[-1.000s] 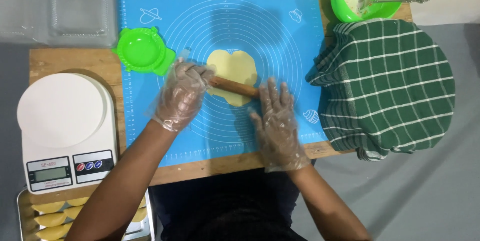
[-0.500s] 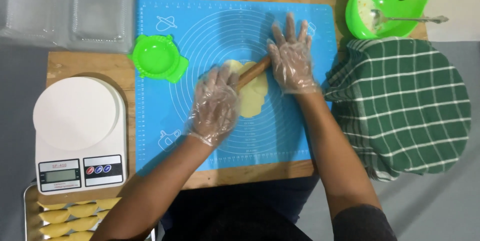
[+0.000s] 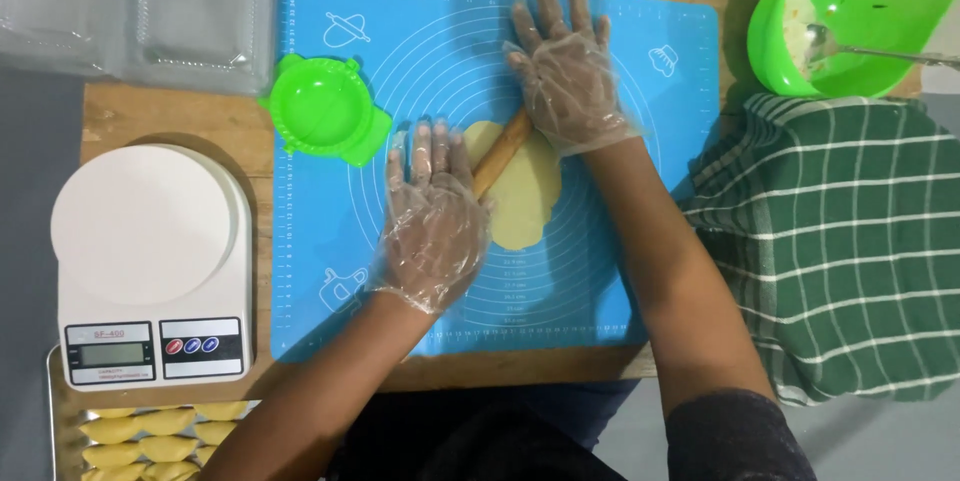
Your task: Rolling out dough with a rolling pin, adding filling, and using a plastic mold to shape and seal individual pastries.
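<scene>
On the blue silicone baking mat [image 3: 620, 271], centre: a flat oval sheet of pale yellow dough [image 3: 525, 191] lies with a thin wooden rolling pin [image 3: 500, 154] set diagonally across its upper part. Left hand [image 3: 432, 216], in a clear plastic glove, lies flat with fingers spread on the pin's lower end, at the dough's left edge. Right hand [image 3: 565, 66], gloved likewise, lies flat with fingers spread on the pin's upper end, beyond the dough. Both palms press down; neither hand is curled around the pin.

Mat rests on a wooden surface [image 3: 170, 121]. Green plastic dumpling press [image 3: 325, 116] sits at the mat's left edge. White digital kitchen scale [image 3: 150, 261] further left. Green-and-white checked cloth [image 3: 850, 251] right of the mat; green plastic bowl [image 3: 880, 1] with a metal spoon [image 3: 870, 49] above it. Folded yellow pastries [image 3: 150, 436] bottom left.
</scene>
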